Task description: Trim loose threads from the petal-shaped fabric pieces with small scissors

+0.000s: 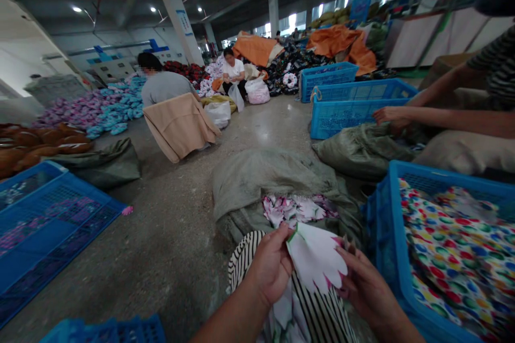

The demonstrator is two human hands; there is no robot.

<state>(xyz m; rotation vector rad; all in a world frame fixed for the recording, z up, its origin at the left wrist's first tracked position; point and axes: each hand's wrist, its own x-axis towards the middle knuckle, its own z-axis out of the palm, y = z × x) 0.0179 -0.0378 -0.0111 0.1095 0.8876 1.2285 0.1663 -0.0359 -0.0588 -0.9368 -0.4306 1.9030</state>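
Two bare hands are held apart at the bottom of the view, with a scalloped white fabric piece (316, 257) edged in pink stretched between them. The left hand (269, 265) grips its left side, while the right hand (368, 289) holds its right edge. The piece sits just above a black-and-white striped fabric (317, 305) draped over the person's lap. Directly ahead, a grey-green sack (273, 174) lies open on the concrete floor (169, 236), with pink-and-white floral fabric pieces (295, 209) at its mouth. To the right stands a blue plastic crate (392, 236) filled with polka-dot fabric (454, 246) – red, blue, green and yellow spots. Another blue crate (52, 230) lies to the left. Farther right, a co-worker's hand (390, 115) rests near stacked blue crates (354, 118). Beyond, a person in a grey top (164, 88) sits facing away – heaps of colourful fabric spread across the factory floor.
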